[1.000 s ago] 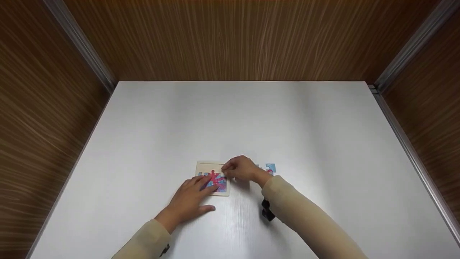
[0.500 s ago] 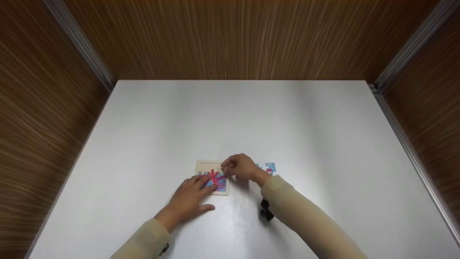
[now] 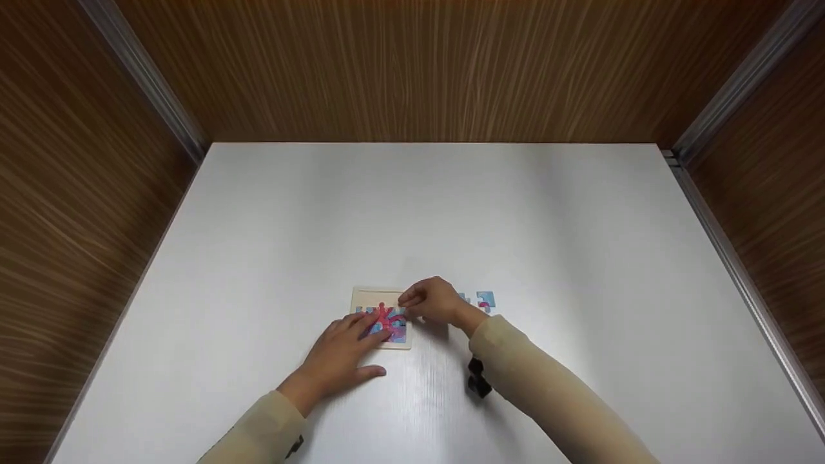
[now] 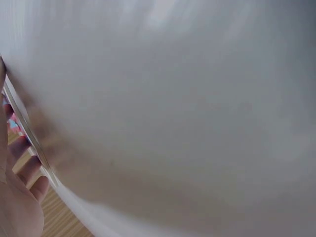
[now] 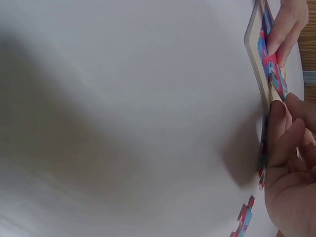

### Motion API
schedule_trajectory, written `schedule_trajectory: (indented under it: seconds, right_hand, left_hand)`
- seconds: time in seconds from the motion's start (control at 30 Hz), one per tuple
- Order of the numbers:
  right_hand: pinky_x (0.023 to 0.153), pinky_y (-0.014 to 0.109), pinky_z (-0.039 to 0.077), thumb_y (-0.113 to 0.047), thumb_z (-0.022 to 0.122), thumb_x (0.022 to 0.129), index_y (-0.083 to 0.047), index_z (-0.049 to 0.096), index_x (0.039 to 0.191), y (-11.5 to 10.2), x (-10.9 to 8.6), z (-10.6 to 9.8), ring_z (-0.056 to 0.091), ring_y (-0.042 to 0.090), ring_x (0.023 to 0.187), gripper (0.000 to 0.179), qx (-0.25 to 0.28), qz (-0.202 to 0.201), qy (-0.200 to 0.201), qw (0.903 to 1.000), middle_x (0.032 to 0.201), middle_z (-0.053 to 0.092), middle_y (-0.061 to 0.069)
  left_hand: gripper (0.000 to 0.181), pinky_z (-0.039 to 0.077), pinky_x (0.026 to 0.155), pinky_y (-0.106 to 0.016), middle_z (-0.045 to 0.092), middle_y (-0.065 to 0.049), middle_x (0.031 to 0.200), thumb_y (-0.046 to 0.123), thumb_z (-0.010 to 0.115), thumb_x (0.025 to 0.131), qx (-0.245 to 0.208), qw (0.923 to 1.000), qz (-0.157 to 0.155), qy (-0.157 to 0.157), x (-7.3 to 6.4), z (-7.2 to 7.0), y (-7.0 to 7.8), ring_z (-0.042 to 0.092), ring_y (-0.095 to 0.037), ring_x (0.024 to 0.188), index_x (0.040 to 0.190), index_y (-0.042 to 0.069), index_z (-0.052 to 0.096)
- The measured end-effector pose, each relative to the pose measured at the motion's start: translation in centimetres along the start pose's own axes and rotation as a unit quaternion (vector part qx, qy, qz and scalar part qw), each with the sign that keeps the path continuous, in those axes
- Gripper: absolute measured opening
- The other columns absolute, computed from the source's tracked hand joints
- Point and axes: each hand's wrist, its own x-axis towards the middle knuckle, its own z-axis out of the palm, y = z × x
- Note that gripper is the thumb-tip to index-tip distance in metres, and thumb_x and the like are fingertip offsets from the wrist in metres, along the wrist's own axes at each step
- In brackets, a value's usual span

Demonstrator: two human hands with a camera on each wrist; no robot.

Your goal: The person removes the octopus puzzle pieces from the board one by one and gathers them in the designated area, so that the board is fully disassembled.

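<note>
A small jigsaw puzzle in a pale wooden tray (image 3: 380,290) lies on the white table; its lower part is filled with pink, blue and purple pieces, its upper part shows bare wood. My left hand (image 3: 339,356) rests over the tray's left side with fingers spread, covering some pieces. At the tray's right edge my right hand (image 3: 433,301) pinches a puzzle piece (image 5: 279,83), which sits slightly tilted against the others in the right wrist view. The fingers partly hide that piece.
Loose puzzle pieces (image 3: 486,299) lie right of the tray, some hidden behind the right hand. Brown wood-grain panels (image 3: 412,71) enclose the white table (image 3: 412,206) at the back and sides.
My right fingers shift only slightly at the tray's right edge, and the piece beneath them changes its lie a little, with a dark gap now showing below it. My left hand stays put.
</note>
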Motion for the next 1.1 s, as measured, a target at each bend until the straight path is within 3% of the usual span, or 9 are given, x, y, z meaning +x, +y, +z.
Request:
schedule_trajectory:
  seconds: [0.37, 1.1]
  right_hand:
    - [0.056, 0.022, 0.050, -0.003, 0.074, 0.081, -0.003, 0.074, 0.092, -0.1, -0.1, 0.2, 0.058, 0.008, 0.060, 0.011, 0.008, -0.004, 0.000, 1.0000, 0.079, 0.070, 0.002]
    - [0.060, 0.026, 0.053, -0.003, 0.070, 0.084, -0.003, 0.074, 0.094, 0.7, -0.5, -1.5, 0.060, 0.011, 0.065, 0.012, 0.029, -0.022, 0.004, 0.9993, 0.086, 0.069, 0.003]
  left_hand:
    - [0.066, 0.030, 0.105, -0.049, 0.034, -0.005, 0.150, 0.059, 0.060, 0.085, -0.002, 0.9998, 0.009, 0.015, -0.1, 0.1, -0.1, 0.032, -0.028, 0.133, 0.141, 0.026, 0.049]
    - [0.067, 0.030, 0.105, -0.049, 0.034, -0.006, 0.150, 0.060, 0.059, 0.085, -0.001, 1.0000, 0.002, 0.000, 0.0, 0.0, -0.1, 0.032, -0.029, 0.134, 0.141, 0.026, 0.048]
